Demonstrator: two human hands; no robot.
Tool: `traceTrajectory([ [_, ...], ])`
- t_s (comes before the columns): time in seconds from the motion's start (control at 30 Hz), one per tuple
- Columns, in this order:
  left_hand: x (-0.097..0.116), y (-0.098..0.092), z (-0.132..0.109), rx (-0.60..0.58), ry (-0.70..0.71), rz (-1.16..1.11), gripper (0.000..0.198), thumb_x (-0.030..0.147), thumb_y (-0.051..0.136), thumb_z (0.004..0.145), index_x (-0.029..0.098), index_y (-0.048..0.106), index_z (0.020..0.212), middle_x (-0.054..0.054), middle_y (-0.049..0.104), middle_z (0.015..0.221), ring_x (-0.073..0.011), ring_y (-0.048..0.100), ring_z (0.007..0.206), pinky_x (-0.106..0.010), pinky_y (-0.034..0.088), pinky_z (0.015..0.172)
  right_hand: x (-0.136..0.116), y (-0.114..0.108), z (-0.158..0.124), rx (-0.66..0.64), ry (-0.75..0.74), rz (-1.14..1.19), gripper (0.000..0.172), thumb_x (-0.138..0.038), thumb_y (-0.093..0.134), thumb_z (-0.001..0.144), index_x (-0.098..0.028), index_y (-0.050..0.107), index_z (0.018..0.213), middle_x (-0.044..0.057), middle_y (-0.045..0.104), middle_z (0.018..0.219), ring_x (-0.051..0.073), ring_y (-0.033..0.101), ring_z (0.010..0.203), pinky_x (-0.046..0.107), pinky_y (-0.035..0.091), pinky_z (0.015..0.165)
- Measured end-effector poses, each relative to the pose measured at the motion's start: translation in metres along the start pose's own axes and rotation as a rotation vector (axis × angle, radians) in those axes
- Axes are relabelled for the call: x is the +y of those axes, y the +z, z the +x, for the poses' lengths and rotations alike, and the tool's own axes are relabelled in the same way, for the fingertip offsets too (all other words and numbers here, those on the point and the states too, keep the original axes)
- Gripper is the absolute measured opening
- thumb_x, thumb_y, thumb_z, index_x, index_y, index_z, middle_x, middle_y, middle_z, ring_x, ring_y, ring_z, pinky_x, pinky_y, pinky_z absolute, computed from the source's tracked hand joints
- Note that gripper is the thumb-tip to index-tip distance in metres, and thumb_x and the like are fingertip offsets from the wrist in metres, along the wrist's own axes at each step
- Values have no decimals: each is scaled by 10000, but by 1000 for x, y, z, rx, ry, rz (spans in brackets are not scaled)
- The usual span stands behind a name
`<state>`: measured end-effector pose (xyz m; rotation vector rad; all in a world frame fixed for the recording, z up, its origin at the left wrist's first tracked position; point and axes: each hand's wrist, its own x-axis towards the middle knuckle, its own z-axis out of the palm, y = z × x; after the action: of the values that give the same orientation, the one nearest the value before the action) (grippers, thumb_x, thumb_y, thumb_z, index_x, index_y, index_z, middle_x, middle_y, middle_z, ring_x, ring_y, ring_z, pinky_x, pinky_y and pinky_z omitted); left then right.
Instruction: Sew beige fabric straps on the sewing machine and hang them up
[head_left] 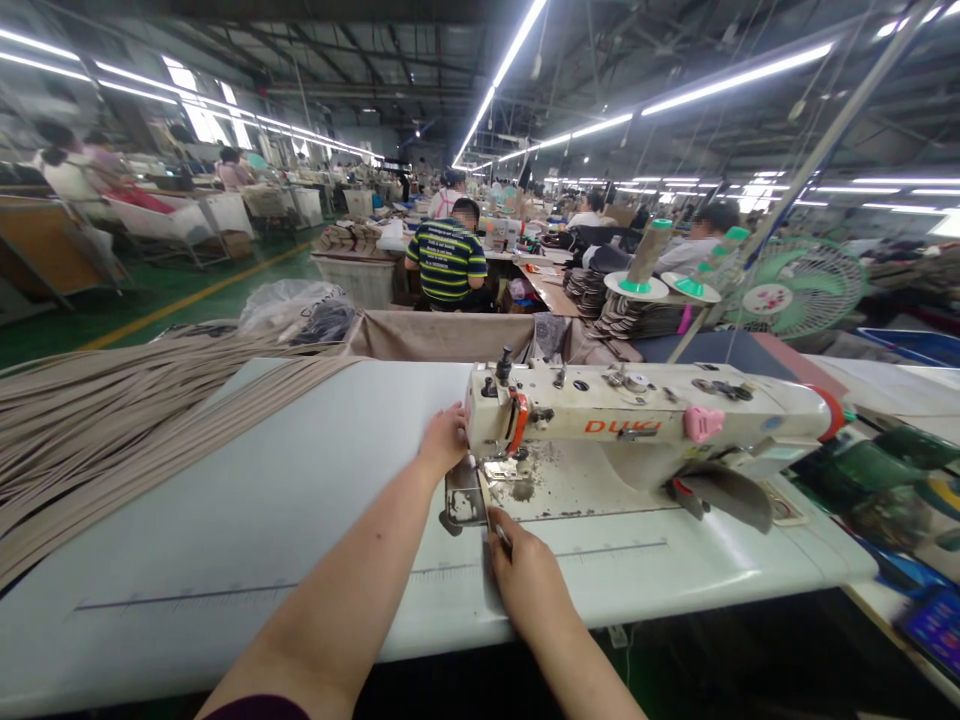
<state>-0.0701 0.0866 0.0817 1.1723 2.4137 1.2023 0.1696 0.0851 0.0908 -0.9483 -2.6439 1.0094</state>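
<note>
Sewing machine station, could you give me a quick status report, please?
Left hand against sewing machine, grip hidden. Right hand pinching strip at presser foot. Strip pile lies left.

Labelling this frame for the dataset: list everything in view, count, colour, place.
sewing machine: one, cream with orange lettering, centre-right on the table
table: one, white, across the foreground
strips: large pile, beige, left end of table
thread cones: two, beige on green-rimmed stands, behind the machine
fan: one, green, right background
seated person: one, striped shirt, middle background
left hand: one, at the machine's needle end, fingers hidden
right hand: one, on the table before the needle, grip unclear
</note>
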Motion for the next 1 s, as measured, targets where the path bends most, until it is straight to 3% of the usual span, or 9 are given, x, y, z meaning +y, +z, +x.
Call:
traceTrajectory([
  [0.23,-8,2,2,35,-3,-96,158,118,680,733,189,767,843,-87,756,1108,-293,637,1122,-372,446,1010,1,2,3,9,-3,17,436,-217,453,988,-183,612,1393,136,755,1155,293,718,1054,364,510,899],
  [0.37,-13,-1,0,109,-54,-192,75,145,642,739,177,701,707,-66,735,1007,-239,641,1010,-316,454,912,3,-1,4,87,-65,-5,402,-283,425,1023,-200,624,1362,123,708,1194,263,693,1056,341,512,904],
  [0.53,-19,-4,-15,236,-191,-388,217,349,608,805,180,631,669,-4,621,694,-201,596,762,-300,445,717,10,-5,0,224,-103,54,381,-304,483,994,-185,621,1328,129,640,1172,263,647,1054,376,518,933],
  [0.7,-19,-4,-42,306,-235,-667,339,508,666,772,173,615,759,-13,655,742,-186,632,766,-308,516,749,8,-8,-4,323,-229,252,283,-285,545,953,-155,669,1171,164,620,1202,276,598,1124,407,490,1011],
  [0.8,-16,-9,-63,348,-229,-810,413,566,702,738,173,597,810,-45,688,829,-206,691,863,-358,563,867,0,-7,-5,238,-248,346,228,-330,562,947,-183,695,1058,115,672,1057,254,630,999,378,514,924],
  [0.87,-14,-16,-79,372,-227,-860,446,580,734,720,171,608,849,-54,700,867,-207,705,898,-375,564,922,-6,-3,-3,114,-207,468,267,-412,563,949,-199,689,1050,66,687,929,213,635,827,332,527,784],
  [1.0,-16,-31,-113,380,-241,-855,425,555,766,740,172,655,887,-62,738,912,-198,709,893,-332,565,893,-14,15,6,-156,-42,759,452,-624,582,896,-195,684,999,10,664,759,123,490,536,243,390,503],
])
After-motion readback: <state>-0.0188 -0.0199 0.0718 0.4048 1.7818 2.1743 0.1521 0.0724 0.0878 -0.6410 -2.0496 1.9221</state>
